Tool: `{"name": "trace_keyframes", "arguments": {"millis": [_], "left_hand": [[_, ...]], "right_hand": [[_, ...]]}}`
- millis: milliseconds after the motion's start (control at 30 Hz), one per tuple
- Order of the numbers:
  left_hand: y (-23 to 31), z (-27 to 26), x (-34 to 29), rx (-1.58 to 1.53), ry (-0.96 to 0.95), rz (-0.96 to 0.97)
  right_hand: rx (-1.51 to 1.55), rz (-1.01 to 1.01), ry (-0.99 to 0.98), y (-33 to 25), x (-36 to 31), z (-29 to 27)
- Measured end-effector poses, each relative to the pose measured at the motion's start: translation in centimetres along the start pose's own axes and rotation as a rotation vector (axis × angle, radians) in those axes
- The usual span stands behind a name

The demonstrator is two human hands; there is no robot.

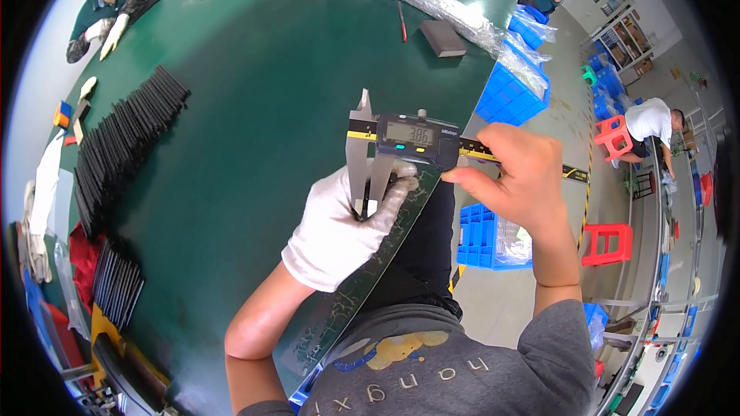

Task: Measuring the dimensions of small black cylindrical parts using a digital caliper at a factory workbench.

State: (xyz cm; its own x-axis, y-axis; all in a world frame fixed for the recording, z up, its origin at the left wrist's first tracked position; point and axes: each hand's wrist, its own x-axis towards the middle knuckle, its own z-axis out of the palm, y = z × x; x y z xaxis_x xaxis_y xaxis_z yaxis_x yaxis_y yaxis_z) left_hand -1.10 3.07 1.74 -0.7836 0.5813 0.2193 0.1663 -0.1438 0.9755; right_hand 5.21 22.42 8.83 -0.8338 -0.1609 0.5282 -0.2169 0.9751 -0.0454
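My left hand (327, 231), in a white glove, is closed around a small dark part (361, 214), most of it hidden by the fingers. The digital caliper (420, 139) stands over that hand, its long metal jaws pointing down on either side of the part's visible end. With its thumb and bent fingers, my bare right hand (528, 173) grips the caliper's beam to the right of the display. Left of them, a long row of thin black strips (127, 142) lies stacked on the green table (254, 100).
A dark block (443, 38) and a red pen (402, 21) lie farther back, by clear plastic wrap (439, 8). Blue crates (512, 88) stand along the table's right edge. Thin rods (118, 285) lie at left. Co-workers sit at far left and far right; red stools (607, 244) stand beyond.
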Motion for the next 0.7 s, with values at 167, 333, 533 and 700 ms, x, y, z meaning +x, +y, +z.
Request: {"name": "trace_keyframes", "arguments": {"millis": [167, 333, 533, 700], "left_hand": [[-0.5, 0.4, -0.1, 0.024, 0.095, 0.025], [-1.9, 0.9, 0.0, 0.155, 0.253, 0.268], [-0.4, 1.3, -0.1, 0.292, 0.376, 0.167], [-0.4, 1.3, 0.0, 0.426, 0.425, 0.230]], "right_hand": [[0.148, 0.116, 0.052, -0.6, -0.8, 0.1], [0.112, 0.198, 0.014, -2.2, -1.0, -0.7], [0.108, 0.217, 0.021, -2.8, -1.0, -0.9], [0.085, 0.182, 0.032, -2.8, -0.8, -1.0]]}}
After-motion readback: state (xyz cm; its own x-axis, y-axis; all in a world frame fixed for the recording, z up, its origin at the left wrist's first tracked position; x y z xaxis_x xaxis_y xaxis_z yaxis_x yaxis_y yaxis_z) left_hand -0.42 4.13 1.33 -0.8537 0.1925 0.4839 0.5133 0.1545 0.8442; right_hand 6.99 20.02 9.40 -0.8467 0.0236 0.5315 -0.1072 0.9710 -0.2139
